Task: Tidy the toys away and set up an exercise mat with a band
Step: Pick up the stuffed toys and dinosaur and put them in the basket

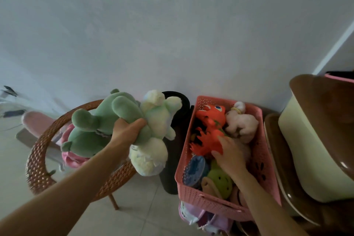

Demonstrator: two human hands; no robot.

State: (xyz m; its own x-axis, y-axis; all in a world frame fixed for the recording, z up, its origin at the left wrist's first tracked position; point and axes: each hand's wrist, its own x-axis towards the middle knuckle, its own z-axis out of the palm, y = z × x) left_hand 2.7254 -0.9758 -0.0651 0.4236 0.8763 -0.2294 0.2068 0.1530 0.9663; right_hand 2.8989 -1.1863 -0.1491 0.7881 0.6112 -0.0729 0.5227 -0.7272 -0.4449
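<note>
My left hand (127, 130) grips a green plush toy (99, 120) and a pale yellow-white plush toy (156, 134) together, holding them above the round wicker table (38, 159). My right hand (229, 156) reaches into the pink plastic basket (203, 197), its straight fingers pressing on an orange toy dinosaur (210, 126). Also in the basket are a cream plush animal (242, 122), a blue round toy (195, 168) and a green toy with holes (220, 180). A dark rolled mat (178, 140) stands between table and basket.
A pink item (70, 156) lies on the wicker table. A cream and brown bin (316, 134) stands right of the basket against the wall. Purple fabric things (201, 218) sit below the basket. A pale tiled floor (143, 207) spreads in front.
</note>
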